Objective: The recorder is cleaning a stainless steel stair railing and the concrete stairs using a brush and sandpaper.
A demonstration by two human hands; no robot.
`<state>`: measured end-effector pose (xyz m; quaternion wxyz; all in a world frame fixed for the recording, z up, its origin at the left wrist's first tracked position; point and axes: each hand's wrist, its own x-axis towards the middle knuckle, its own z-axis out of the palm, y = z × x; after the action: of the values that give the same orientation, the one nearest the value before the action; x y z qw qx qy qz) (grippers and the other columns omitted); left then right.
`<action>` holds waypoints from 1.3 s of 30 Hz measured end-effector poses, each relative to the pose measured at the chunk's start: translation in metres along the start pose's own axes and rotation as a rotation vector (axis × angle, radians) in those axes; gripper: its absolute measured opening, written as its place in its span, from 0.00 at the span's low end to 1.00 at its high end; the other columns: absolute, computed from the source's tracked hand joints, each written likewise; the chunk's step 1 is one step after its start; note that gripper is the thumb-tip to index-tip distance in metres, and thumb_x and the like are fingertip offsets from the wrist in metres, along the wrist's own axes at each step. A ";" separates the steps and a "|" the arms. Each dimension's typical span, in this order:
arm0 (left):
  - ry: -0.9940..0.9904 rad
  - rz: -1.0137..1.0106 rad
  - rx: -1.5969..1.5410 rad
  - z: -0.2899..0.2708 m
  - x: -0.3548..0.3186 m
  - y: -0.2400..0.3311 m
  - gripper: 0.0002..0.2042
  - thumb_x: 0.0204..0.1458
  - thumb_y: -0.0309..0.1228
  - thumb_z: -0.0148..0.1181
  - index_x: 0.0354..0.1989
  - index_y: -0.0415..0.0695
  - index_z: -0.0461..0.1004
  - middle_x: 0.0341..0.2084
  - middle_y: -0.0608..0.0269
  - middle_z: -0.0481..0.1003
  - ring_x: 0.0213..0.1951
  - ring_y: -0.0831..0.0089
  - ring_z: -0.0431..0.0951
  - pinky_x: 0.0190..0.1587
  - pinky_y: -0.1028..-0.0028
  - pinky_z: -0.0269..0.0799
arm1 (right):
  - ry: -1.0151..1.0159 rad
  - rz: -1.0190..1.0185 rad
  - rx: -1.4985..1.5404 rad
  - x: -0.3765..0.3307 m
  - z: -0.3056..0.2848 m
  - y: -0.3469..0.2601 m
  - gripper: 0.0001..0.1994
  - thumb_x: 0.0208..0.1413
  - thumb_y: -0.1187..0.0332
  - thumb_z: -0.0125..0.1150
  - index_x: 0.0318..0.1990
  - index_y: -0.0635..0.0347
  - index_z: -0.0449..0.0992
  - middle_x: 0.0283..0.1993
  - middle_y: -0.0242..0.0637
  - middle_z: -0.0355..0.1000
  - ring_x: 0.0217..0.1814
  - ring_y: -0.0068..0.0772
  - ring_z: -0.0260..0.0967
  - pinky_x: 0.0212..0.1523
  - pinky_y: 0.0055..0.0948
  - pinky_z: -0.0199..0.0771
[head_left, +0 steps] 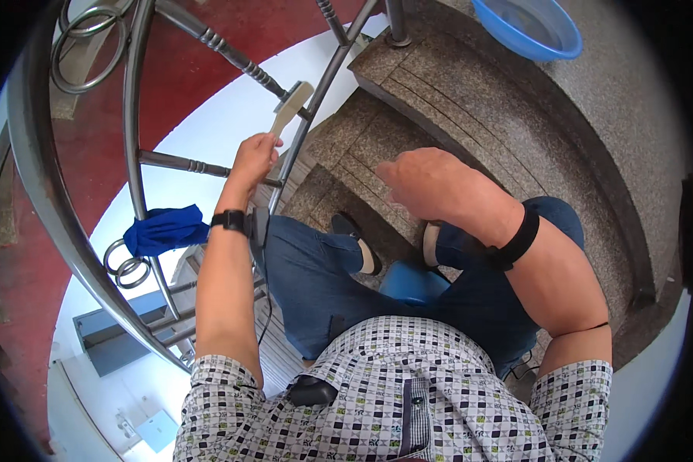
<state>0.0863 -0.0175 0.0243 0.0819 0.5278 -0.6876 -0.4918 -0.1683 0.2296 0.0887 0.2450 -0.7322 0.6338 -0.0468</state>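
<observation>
brush [291, 108] against railing [135, 138] left, basin [527, 27] on steps [439, 100] right

Left hand [254, 156], arm extended forward, fingers curled in a closed grip; right hand [431, 183] raised at mid-frame, fingers loosely bent, forearm angled inward.

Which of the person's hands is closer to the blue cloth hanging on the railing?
The left. The left hand, holding a brush, is just above and right of the blue cloth. The right hand is much farther right, over the stone steps.
</observation>
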 end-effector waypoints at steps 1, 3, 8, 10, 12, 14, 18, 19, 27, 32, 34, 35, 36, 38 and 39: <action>0.003 0.002 -0.007 0.004 0.005 0.008 0.16 0.70 0.42 0.47 0.41 0.44 0.77 0.19 0.75 0.67 0.14 0.86 0.58 0.15 0.80 0.51 | -0.002 -0.002 -0.008 0.001 0.002 0.002 0.13 0.56 0.65 0.67 0.43 0.63 0.77 0.33 0.50 0.79 0.43 0.54 0.79 0.45 0.48 0.78; -0.022 -0.028 -0.021 0.009 0.012 0.022 0.17 0.69 0.42 0.49 0.39 0.42 0.78 0.19 0.71 0.70 0.15 0.82 0.62 0.17 0.77 0.54 | -0.019 0.042 -0.018 0.003 0.004 0.005 0.14 0.56 0.65 0.67 0.45 0.64 0.77 0.35 0.51 0.79 0.44 0.56 0.79 0.45 0.48 0.78; -0.013 -0.041 -0.048 0.009 0.004 0.028 0.17 0.70 0.43 0.47 0.42 0.43 0.76 0.19 0.75 0.66 0.14 0.86 0.58 0.15 0.81 0.50 | 0.074 0.030 0.003 -0.002 0.002 0.001 0.05 0.52 0.71 0.63 0.34 0.63 0.81 0.33 0.51 0.80 0.41 0.54 0.80 0.42 0.46 0.81; -0.021 -0.016 -0.059 0.000 -0.003 0.015 0.16 0.70 0.43 0.47 0.42 0.44 0.76 0.19 0.75 0.66 0.13 0.86 0.57 0.14 0.81 0.49 | 0.086 0.040 0.013 -0.004 0.001 0.001 0.06 0.53 0.71 0.62 0.34 0.63 0.81 0.33 0.51 0.80 0.41 0.54 0.80 0.42 0.47 0.81; -0.017 -0.037 -0.080 -0.007 -0.012 0.007 0.16 0.70 0.43 0.47 0.42 0.44 0.76 0.19 0.74 0.67 0.13 0.86 0.57 0.14 0.81 0.50 | 0.014 0.003 0.009 -0.006 0.000 0.003 0.14 0.58 0.64 0.66 0.46 0.64 0.77 0.34 0.51 0.79 0.43 0.56 0.79 0.45 0.49 0.79; -0.006 -0.057 -0.118 -0.009 -0.023 0.000 0.15 0.71 0.43 0.47 0.43 0.45 0.76 0.20 0.74 0.67 0.13 0.87 0.57 0.15 0.82 0.50 | 0.001 0.016 0.002 -0.006 -0.002 0.002 0.14 0.58 0.64 0.66 0.46 0.64 0.77 0.34 0.51 0.79 0.43 0.56 0.79 0.45 0.49 0.79; 0.022 -0.096 -0.158 0.001 -0.038 -0.005 0.16 0.71 0.44 0.46 0.43 0.45 0.75 0.20 0.74 0.67 0.15 0.87 0.59 0.15 0.82 0.51 | 0.016 -0.005 -0.020 -0.007 -0.002 0.000 0.13 0.58 0.64 0.66 0.44 0.64 0.77 0.34 0.51 0.79 0.43 0.56 0.79 0.44 0.49 0.79; 0.023 -0.096 -0.156 0.005 -0.038 -0.005 0.16 0.71 0.44 0.46 0.43 0.45 0.75 0.20 0.74 0.67 0.15 0.87 0.59 0.15 0.82 0.51 | 0.017 -0.005 -0.019 -0.006 -0.002 0.000 0.13 0.58 0.64 0.66 0.44 0.64 0.77 0.34 0.51 0.79 0.43 0.56 0.79 0.44 0.49 0.79; 0.063 -0.126 -0.463 0.052 -0.015 0.032 0.17 0.71 0.44 0.45 0.44 0.41 0.72 0.21 0.70 0.66 0.15 0.82 0.59 0.14 0.78 0.53 | 0.107 0.005 0.000 -0.003 0.005 0.006 0.06 0.52 0.70 0.63 0.35 0.62 0.81 0.32 0.50 0.80 0.40 0.54 0.80 0.40 0.47 0.81; 0.054 -0.155 -0.686 0.067 -0.006 0.049 0.18 0.72 0.44 0.43 0.44 0.39 0.70 0.24 0.69 0.65 0.19 0.81 0.60 0.18 0.78 0.55 | -0.035 0.052 -0.021 0.000 -0.002 -0.002 0.15 0.59 0.62 0.65 0.47 0.63 0.76 0.36 0.51 0.79 0.45 0.57 0.78 0.46 0.50 0.78; 0.101 -0.161 -0.750 0.079 -0.008 0.051 0.17 0.71 0.43 0.41 0.42 0.40 0.68 0.22 0.69 0.64 0.17 0.79 0.59 0.15 0.76 0.53 | -0.042 0.071 -0.021 -0.002 -0.002 -0.003 0.15 0.59 0.62 0.65 0.47 0.63 0.76 0.36 0.51 0.79 0.45 0.57 0.78 0.46 0.50 0.78; 0.099 -0.163 -0.749 0.084 -0.013 0.049 0.17 0.71 0.43 0.41 0.42 0.40 0.68 0.22 0.69 0.64 0.17 0.79 0.59 0.15 0.76 0.53 | -0.052 0.060 -0.017 -0.004 -0.004 -0.004 0.15 0.59 0.62 0.65 0.47 0.63 0.76 0.37 0.51 0.79 0.45 0.57 0.78 0.46 0.50 0.78; 0.109 -0.167 -0.773 0.089 -0.019 0.046 0.17 0.71 0.43 0.41 0.41 0.41 0.68 0.22 0.69 0.64 0.17 0.79 0.59 0.15 0.76 0.53 | -0.062 0.053 -0.010 -0.006 -0.006 -0.004 0.14 0.59 0.62 0.65 0.47 0.63 0.76 0.37 0.51 0.79 0.45 0.56 0.78 0.46 0.50 0.78; 0.124 -0.176 -0.820 0.100 -0.028 0.043 0.16 0.71 0.43 0.41 0.40 0.43 0.67 0.23 0.69 0.64 0.18 0.79 0.60 0.16 0.76 0.53 | -0.066 0.054 0.001 -0.007 -0.007 -0.004 0.14 0.59 0.63 0.65 0.47 0.63 0.76 0.38 0.50 0.79 0.46 0.56 0.78 0.47 0.50 0.78; 0.125 -0.179 -0.819 0.105 -0.032 0.043 0.16 0.71 0.43 0.41 0.40 0.43 0.67 0.23 0.69 0.64 0.18 0.79 0.60 0.16 0.76 0.53 | -0.067 0.045 0.004 -0.006 -0.008 -0.004 0.14 0.59 0.63 0.65 0.47 0.62 0.76 0.38 0.50 0.79 0.46 0.56 0.78 0.47 0.50 0.78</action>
<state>0.0065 0.0683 0.0174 0.2834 0.5380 -0.3808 -0.6966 -0.1689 0.2335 0.0992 0.2688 -0.7185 0.6413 -0.0181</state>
